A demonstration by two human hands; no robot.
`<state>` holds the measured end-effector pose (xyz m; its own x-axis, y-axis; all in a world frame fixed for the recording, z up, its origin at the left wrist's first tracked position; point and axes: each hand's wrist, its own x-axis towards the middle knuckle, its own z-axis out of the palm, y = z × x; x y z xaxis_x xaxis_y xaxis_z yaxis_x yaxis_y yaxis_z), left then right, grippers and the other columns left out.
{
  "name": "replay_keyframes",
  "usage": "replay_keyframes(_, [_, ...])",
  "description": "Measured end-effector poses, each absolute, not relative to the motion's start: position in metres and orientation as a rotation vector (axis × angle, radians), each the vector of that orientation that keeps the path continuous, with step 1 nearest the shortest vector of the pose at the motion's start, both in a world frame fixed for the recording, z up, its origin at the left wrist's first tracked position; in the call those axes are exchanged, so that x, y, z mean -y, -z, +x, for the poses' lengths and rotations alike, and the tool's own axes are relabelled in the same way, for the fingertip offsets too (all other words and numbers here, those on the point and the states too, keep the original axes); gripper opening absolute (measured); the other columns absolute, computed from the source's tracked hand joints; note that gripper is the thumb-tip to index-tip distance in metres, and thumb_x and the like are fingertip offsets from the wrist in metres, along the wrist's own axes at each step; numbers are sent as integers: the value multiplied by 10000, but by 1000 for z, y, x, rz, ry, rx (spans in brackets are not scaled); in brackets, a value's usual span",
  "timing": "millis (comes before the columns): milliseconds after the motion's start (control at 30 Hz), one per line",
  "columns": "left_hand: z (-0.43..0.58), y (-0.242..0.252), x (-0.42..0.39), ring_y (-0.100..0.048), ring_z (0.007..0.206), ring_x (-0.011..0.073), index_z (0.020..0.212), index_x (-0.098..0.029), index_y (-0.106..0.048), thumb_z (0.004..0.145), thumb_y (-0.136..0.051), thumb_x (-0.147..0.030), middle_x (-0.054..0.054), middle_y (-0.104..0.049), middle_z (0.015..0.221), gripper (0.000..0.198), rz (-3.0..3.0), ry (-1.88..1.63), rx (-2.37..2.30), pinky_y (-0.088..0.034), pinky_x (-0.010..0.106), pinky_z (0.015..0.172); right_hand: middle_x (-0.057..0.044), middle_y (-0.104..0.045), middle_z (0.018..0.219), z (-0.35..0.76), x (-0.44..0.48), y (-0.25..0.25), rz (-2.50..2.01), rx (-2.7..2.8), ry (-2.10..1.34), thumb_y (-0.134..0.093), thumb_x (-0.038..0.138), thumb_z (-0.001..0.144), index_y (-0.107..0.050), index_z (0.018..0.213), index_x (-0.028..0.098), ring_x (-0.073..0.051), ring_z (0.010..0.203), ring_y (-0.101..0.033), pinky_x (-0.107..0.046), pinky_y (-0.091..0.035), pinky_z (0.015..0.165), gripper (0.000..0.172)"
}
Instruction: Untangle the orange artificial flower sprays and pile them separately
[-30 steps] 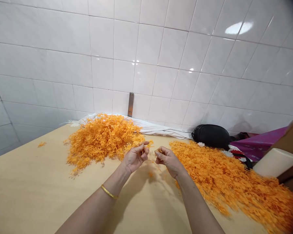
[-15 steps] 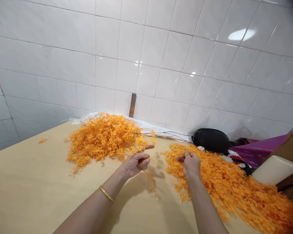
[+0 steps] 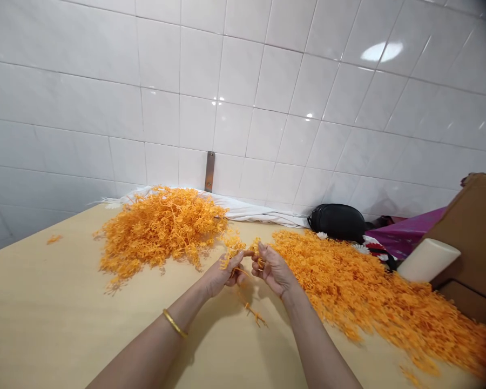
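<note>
Head view: above the desk (image 3: 44,308), between two heaped orange piles, the left hand (image 3: 222,275) is curled with its thumb and fingers pinched round an orange sprig (image 3: 232,246), index finger reaching toward the right hand (image 3: 272,268), whose fingertips close on a small orange piece (image 3: 261,261). The sprigs look feather-light and springy, likely artificial; their frilly tips would probably snag and bend, so a fingertip pinch on the bare stem should serve best.
</note>
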<state>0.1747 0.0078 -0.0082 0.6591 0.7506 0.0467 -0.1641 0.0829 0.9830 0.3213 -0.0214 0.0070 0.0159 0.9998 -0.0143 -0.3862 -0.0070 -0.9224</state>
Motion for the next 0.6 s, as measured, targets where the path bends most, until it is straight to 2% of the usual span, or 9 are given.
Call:
replay_keyframes(167, [177,25,-17,-362,374,38,979,-134,-564,682,-484,-497,17,-539,619,476,1313,-768,-722,-211,190,378,102,-394,466,316,13,8,-1078,987,-1059,-614,329,607,-406,687,196,-26,329,-300,-168,-256,333,259])
replay_keyframes(333, [180,36,-28,-470,480,72,829,-97,-583,680,-547,-299,41,-551,629,254,1095,-936,-768,-281,187,418,90,-422,493,315,7,19,-1167,1079,-1009,-510,235,625,-425,735,196,-28,324,-299,-164,-255,315,145])
replay_keyframes(467, [183,36,-28,-401,393,42,676,-101,-564,645,-569,-193,13,-523,539,98,958,-969,-758,-180,178,362,83,-449,551,310,4,30,-1202,1061,-1075,-423,151,582,-427,800,210,-26,320,-293,-153,-239,292,226])
replay_keyframes(533, [184,34,-27,-342,345,25,575,-104,-525,630,-591,-204,-8,-482,467,133,893,-948,-817,-145,183,352,79,-451,566,309,3,36,-1224,1044,-1107,-396,147,578,-433,807,216,-27,314,-283,-147,-208,273,242])
replay_keyframes(600, [184,31,-26,-315,328,18,550,-112,-501,635,-594,-215,-28,-447,427,163,801,-944,-839,-161,178,354,73,-450,572,308,3,39,-1238,1042,-1133,-385,149,583,-451,809,215,-29,316,-280,-146,-193,266,245])
